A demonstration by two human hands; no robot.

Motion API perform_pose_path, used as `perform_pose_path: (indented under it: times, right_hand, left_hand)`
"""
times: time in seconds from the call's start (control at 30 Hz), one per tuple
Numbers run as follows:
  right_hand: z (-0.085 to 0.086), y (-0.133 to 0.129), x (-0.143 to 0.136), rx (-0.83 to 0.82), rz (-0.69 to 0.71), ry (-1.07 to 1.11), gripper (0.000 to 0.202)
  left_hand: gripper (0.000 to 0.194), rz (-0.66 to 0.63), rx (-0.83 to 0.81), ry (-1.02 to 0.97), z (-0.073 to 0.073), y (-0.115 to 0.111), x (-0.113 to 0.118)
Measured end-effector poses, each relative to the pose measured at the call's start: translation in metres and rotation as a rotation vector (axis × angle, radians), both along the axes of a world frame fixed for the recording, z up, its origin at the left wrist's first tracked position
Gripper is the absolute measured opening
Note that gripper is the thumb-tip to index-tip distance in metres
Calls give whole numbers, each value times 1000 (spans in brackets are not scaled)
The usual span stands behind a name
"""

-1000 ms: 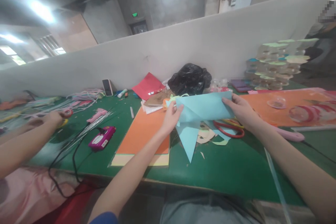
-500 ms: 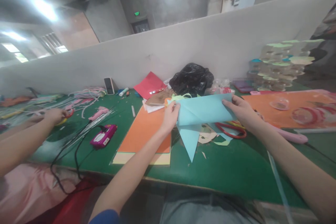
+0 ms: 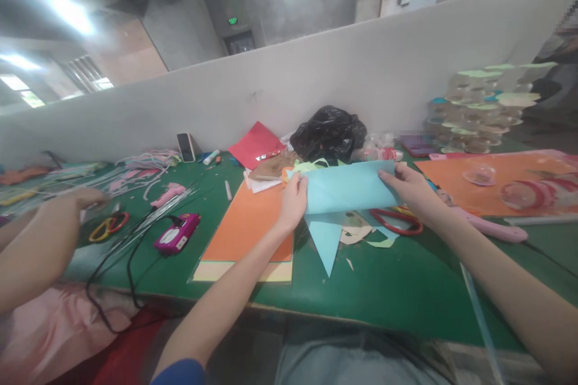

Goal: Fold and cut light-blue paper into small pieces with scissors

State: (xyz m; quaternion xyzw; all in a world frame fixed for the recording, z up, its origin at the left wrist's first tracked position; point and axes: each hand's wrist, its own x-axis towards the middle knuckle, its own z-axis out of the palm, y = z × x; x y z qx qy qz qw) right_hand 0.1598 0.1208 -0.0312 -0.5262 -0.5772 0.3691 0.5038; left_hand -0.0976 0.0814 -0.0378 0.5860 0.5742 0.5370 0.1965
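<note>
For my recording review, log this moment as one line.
left hand: holds blue paper; right hand: holds blue paper; behind: black bag

both arms stretched forward, left hand (image 3: 294,200) and right hand (image 3: 406,187) pinching

I have open room along the near edge of the bench (image 3: 383,295), until a clear strip (image 3: 479,319) crosses it at right. Another lane runs between the orange sheets (image 3: 253,225) and purple box (image 3: 177,233). Beyond the blue paper (image 3: 347,186), the black bag (image 3: 329,134) seems to block the far edge.
</note>
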Motion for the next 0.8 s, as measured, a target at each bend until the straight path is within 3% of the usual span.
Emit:
perform_pose_path:
  times: [0.2, 0.33, 0.47, 0.57, 0.63, 0.7, 0.8]
  right_hand:
    - [1, 0, -1, -116, 55, 110, 29]
    - [1, 3, -4, -192, 18, 381, 22]
    - [-6, 1, -9, -255, 108, 558, 9]
    - [-10, -13, -19, -260, 265, 433, 18]
    - [-9, -28, -29, -230, 398, 225, 22]
    - [-5, -44, -43, -211, 626, -65, 28]
    - [0, -65, -62, -186, 717, -231, 35]
  left_hand:
    - [23, 37, -5, 49, 4, -4, -1]
    - [21, 85, 59, 24, 13, -6, -5]
    - [26, 134, 108, -59, 20, -6, -9]
    - [28, 164, 111, -154, 19, -5, -7]
    - [27, 155, 103, -222, 18, -6, -3]
    - [25, 136, 99, -254, 17, -10, 5]
    - [21, 104, 89, -227, 17, -21, 20]
